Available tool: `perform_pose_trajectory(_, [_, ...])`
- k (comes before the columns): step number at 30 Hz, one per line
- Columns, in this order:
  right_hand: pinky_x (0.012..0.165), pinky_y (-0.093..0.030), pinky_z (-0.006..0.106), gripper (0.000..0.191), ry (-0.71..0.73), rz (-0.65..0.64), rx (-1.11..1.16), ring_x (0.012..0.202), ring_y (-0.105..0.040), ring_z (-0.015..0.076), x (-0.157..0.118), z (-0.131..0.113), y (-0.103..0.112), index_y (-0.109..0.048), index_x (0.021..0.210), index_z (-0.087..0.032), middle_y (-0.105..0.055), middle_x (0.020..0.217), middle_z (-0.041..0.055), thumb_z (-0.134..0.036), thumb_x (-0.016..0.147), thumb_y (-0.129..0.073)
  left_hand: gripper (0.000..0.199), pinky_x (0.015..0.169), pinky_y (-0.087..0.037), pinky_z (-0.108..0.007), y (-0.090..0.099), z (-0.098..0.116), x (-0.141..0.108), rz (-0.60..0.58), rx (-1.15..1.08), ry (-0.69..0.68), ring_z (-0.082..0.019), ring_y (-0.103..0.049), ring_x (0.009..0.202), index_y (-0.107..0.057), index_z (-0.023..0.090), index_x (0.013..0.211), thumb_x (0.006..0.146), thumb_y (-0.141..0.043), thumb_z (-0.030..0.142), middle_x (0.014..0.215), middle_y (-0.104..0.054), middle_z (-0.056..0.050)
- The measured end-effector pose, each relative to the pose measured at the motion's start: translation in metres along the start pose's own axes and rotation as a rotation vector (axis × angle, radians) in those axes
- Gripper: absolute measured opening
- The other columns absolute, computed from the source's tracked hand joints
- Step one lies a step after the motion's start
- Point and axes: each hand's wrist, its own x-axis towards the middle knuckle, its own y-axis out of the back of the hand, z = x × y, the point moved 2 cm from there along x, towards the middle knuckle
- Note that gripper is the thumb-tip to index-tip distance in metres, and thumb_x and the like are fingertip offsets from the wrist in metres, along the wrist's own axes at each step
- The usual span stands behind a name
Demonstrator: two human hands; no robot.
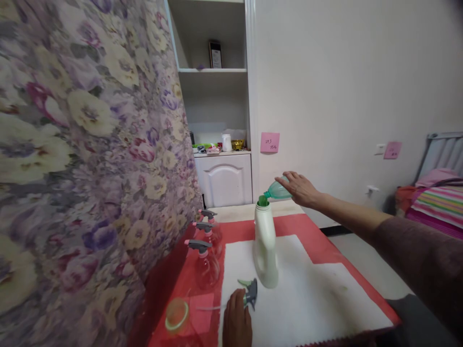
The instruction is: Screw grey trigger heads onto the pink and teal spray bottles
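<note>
My right hand (298,189) grips a clear green plastic bottle (279,190), tipped so that its neck points down to the left. Its mouth is at a green funnel (263,200) set in the opening of a tall pale-green jug (265,246). The jug stands upright on white paper. Low in the view, my left hand (237,318) has its fingers closed over a grey and green trigger spray head (250,294) lying on the paper. A thin dip tube (210,307) sticks out to the left of that hand. Any liquid flow is too small to make out.
Several clear bottles stand at the left, among them a spray bottle (207,270) with a grey trigger and an uncapped one (177,315) at the front. White paper (296,303) covers part of the red tabletop (289,224). A floral curtain (108,168) hangs along the left edge.
</note>
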Motion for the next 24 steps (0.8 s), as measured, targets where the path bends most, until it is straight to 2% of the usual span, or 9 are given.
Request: perform_pose_trajectory(24, [0.090,-0.038,0.038,0.076,0.035,-0.010,-0.041,0.124,-0.043,0.0315,0.0048,-0.0007,0.0047,-0.039,0.140,-0.021,-0.048,0.134,0.0175,0.004,0.070,-0.053,0.037,0.087,-0.058,-0.040,0.0016,0.0006,-0.0011,-0.023,-0.048,0.030,-0.025,-0.065,0.107,-0.060,0.015,0.120,0.088,-0.041,0.016,0.116,-0.069,-0.012])
